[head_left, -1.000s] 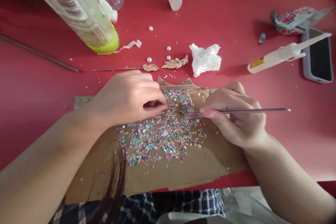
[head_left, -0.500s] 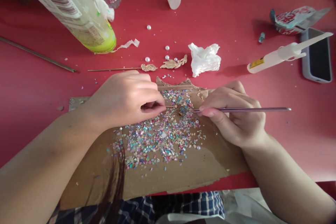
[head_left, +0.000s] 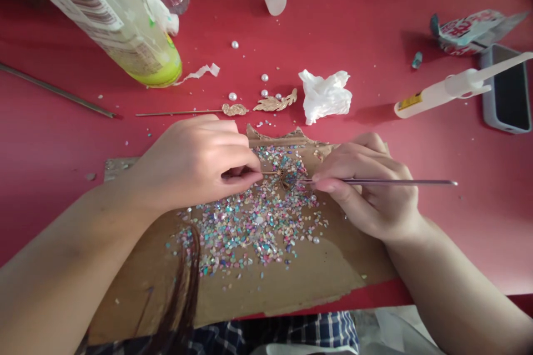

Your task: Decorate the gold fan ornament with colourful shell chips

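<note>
Your left hand (head_left: 197, 163) is grasping a thin gold stick (head_left: 270, 172) between the thumb and the index finger; the other fingers of this hand are curled inward. The stick points from these fingertips towards your right hand (head_left: 368, 186), and at its end there is a small golden openwork ornament (head_left: 283, 176), which lies between the fingertips of your two hands, over the coloured chips (head_left: 245, 227). Your right fingers are grasping a slim metallic tool (head_left: 400, 182): its tip comes out in front of the thumb, near to the ornament, and its long shaft passes out to the right behind the fingers. I cannot tell if the tip touches the ornament. The chips are spread under and nearer to you than your left fingertips, on the cardboard (head_left: 300, 283).

Just beyond your left knuckles lie a gold hairpin (head_left: 234, 110) and a golden leaf piece (head_left: 275, 102). Beyond the gap between your hands is a crumpled white tissue (head_left: 325, 97). Farther than your right fingers, and to their right, a glue bottle (head_left: 435, 92) with long nozzle stands near a phone (head_left: 510, 100) on the red table (head_left: 366, 22).
</note>
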The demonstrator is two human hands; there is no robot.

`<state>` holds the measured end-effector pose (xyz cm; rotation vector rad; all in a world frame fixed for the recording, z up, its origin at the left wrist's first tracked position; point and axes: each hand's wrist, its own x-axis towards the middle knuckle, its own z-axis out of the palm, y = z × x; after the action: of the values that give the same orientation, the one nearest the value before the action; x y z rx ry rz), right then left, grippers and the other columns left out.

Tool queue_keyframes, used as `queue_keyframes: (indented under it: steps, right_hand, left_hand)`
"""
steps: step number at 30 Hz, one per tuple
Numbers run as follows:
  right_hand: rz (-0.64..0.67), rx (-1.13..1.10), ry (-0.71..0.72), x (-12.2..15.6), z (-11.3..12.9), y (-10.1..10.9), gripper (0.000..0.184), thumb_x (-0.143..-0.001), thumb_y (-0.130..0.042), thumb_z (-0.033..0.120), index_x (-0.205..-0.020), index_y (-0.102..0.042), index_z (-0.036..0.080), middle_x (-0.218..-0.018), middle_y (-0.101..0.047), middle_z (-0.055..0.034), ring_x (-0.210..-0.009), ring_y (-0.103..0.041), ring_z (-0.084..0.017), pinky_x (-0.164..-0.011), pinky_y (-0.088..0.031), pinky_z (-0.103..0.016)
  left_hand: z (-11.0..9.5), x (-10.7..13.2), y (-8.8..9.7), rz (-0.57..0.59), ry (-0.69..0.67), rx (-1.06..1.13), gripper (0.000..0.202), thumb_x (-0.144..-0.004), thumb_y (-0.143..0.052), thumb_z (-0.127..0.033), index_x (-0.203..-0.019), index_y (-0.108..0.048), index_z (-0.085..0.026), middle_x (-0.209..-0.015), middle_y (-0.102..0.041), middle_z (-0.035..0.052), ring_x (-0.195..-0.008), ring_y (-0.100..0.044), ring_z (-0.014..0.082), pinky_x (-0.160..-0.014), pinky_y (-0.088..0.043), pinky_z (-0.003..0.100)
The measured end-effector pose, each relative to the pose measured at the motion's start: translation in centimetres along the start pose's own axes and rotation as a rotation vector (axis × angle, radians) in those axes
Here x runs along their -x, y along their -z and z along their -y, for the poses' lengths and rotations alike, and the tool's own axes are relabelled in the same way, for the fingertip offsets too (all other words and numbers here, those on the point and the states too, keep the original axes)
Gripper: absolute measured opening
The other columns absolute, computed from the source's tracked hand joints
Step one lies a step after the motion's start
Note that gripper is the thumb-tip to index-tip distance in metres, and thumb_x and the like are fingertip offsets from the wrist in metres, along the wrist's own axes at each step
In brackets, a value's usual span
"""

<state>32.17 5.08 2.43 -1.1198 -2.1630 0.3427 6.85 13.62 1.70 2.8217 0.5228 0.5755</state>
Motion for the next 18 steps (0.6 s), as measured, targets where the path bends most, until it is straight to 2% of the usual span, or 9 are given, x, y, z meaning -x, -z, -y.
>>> queue_keyframes:
  steps: [18]
  right_hand:
    - [0.005, -0.055, -0.023, -0.02, -0.02, 0.06, 0.019, -0.098, -0.062, 0.031, -0.081, -0.061, 0.023, -0.069, -0.071, 0.0032, -0.062, -0.066, -0.014, -0.071, -0.038, -0.039]
  left_hand:
    - [0.10, 0.09, -0.12, 0.011, 0.016, 0.003, 0.020, -0.095, -0.058, -0.028, -0.078, -0.068, -0.026, -0.067, -0.066, -0.0030, -0.068, -0.055, 0.0154, -0.071, -0.044, 0.033]
